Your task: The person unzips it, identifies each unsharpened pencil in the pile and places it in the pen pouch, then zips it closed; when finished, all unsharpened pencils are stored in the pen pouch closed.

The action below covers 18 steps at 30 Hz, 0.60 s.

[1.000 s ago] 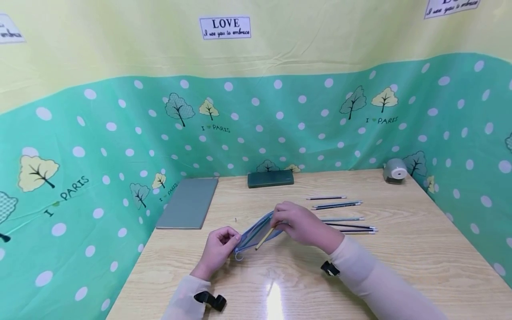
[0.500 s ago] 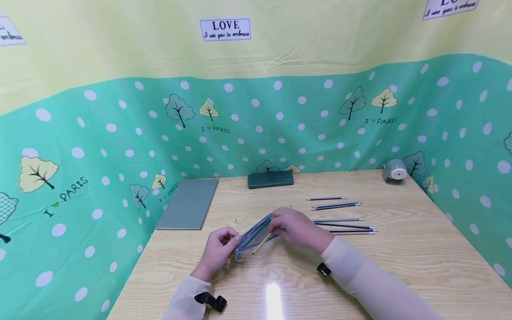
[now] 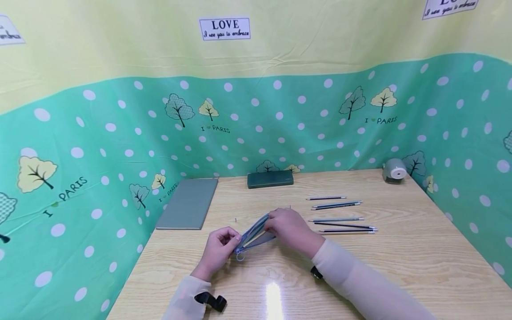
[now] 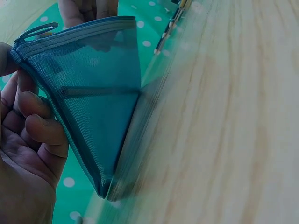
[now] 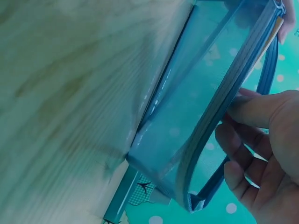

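Blue see-through mesh zip pouch (image 4: 96,109): near the middle of the wooden tabletop (image 3: 420,258), tilted, mouth unzipped and spread; its lower edge seems to rest on the wood.
Slim yellow wooden pencil (image 3: 254,239): lies in the pouch's mouth, running from the right hand's fingertips toward 8 o'clock, along the zip.
Step in hand: by my judgement, slipping this pencil into the pouch.
Left hand (image 3: 219,249): at the pouch's 8 o'clock end; thumb and forefinger pinch the zip corner with no gap beyond the fabric, while the other fingers curl loosely beside the mesh.
Right hand (image 3: 290,226): at 3 o'clock, fingers reaching into the mouth; thumb and fingers are drawn narrow and appear to pinch the pencil's end, though the zip edge partly hides the tips.
Next move: probably calls for lowering the pencil fully below the zip line, then parting the right fingers without dragging it out, the left pinch holding the mouth wide.
Loose slender wooden pencils (image 3: 338,219): spread on the tabletop just short of 3 o'clock from the pouch, untouched.
Dark green oblong case (image 3: 270,179): beyond the pouch, between 12 and 1 o'clock.
Flat grey rectangular notebook (image 3: 188,203): toward 10 o'clock.
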### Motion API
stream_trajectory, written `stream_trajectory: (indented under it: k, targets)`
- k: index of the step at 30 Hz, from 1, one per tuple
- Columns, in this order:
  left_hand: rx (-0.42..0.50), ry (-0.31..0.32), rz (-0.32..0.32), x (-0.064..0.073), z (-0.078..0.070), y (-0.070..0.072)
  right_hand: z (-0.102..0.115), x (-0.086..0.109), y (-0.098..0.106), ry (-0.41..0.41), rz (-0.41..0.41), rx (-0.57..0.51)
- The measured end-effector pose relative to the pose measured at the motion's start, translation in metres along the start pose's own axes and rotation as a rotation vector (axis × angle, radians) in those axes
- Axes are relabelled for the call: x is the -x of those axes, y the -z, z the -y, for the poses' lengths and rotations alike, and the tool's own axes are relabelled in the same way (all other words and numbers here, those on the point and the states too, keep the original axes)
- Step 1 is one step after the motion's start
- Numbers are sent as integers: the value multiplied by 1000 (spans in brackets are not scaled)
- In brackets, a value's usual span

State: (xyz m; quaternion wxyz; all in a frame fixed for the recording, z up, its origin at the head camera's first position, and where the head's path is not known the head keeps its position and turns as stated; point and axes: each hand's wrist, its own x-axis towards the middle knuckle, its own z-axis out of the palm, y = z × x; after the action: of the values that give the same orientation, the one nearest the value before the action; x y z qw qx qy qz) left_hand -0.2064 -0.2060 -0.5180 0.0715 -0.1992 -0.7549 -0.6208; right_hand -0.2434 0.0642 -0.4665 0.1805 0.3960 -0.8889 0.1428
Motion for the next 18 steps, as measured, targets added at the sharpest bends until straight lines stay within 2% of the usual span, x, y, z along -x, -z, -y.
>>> stream_trajectory:
  k: [5,8,14,18]
  targets:
    - [-1,-4,0,1,-1,-1,6,-1,-3,-2,-3,75]
    - [-1,-1,2,1,0,-1,8,0,-2,-2,-4,83]
    - [-1,0,2,0,0,0,5,2,1,9,-17,63]
    - [-8,-4,4,0,1,2,2,4,5,8,-17,12]
